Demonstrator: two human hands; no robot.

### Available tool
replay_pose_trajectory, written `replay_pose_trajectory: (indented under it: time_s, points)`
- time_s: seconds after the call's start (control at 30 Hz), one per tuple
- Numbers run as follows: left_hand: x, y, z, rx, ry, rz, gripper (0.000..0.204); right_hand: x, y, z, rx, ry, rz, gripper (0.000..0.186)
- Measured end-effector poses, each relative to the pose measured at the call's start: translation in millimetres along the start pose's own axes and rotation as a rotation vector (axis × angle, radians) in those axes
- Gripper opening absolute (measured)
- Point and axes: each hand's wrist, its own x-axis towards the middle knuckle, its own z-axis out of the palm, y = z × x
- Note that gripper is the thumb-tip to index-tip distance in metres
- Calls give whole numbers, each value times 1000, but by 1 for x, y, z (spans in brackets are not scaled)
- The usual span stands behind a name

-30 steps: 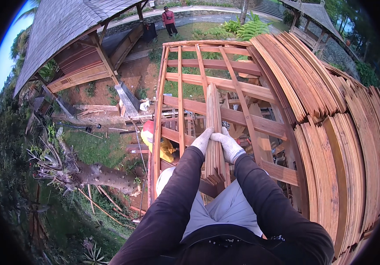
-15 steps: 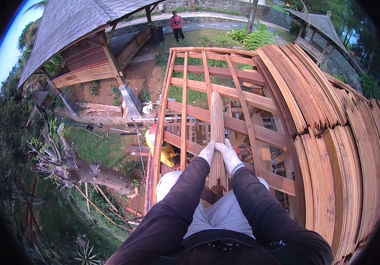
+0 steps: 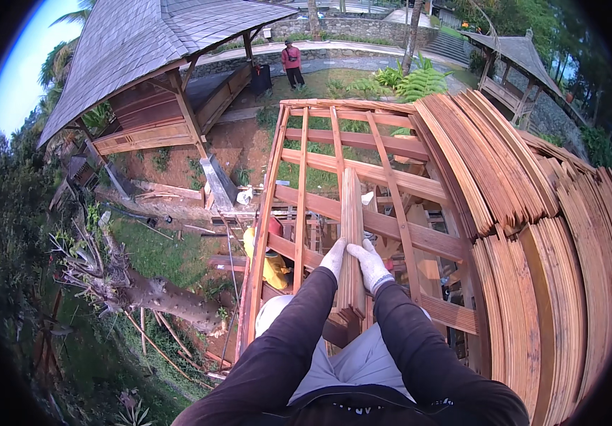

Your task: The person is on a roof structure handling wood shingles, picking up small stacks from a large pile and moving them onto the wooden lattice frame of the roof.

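Note:
A narrow stack of long reddish-brown wooden slats (image 3: 351, 211) stands out in front of my body, its near end between my thighs. My left hand (image 3: 333, 258), in a whitish work glove, presses on the stack's left side. Against the right side is my right hand (image 3: 371, 264), gloved alike, thumb close to the left one. Both hands are closed round the slats; the fingers underneath are hidden. Beneath the stack runs an open roof frame of wooden rafters and battens (image 3: 302, 192).
Overlapping stacks of wooden slats (image 3: 512, 305) cover the right. Down through the frame, a worker in yellow (image 3: 274, 270) is partly hidden. A person in a pink top (image 3: 292, 65) stands on the ground beyond. A shingled pavilion (image 3: 142, 64) and a cut tree trunk (image 3: 171, 295) lie left.
The view has tilted up slightly, so the surroundings sit lower in the picture. Both hands keep their hold on the slat stack. The worker in yellow below has shifted a little.

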Motion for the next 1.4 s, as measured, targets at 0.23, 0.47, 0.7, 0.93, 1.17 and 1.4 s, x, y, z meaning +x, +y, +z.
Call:
replay_pose_trajectory:
  time_s: [0.23, 0.47, 0.7, 0.93, 1.17, 1.4]
  points:
    - [-37, 0, -7, 78, -96, 42, 53, -5, 3, 8, 94, -79, 31, 82]
    - [-17, -39, -27, 218, 45, 168, 52, -20, 10, 16, 50, 74, -48, 73]
    - [4, -22, -23, 133, 83, 127, 49, 1, 1, 19, 21, 72, -39, 76]
    - [9, -28, -27, -56, 105, 117, 43, 3, -4, 12, -36, -31, 41, 102]
    - [5, -33, -26, 235, 229, 65, 65, 8, 7, 4, -84, -11, 8, 95]
    - [3, -36, -24, 561, 287, 123, 74, 14, 23, 2, -164, 77, -24, 93]
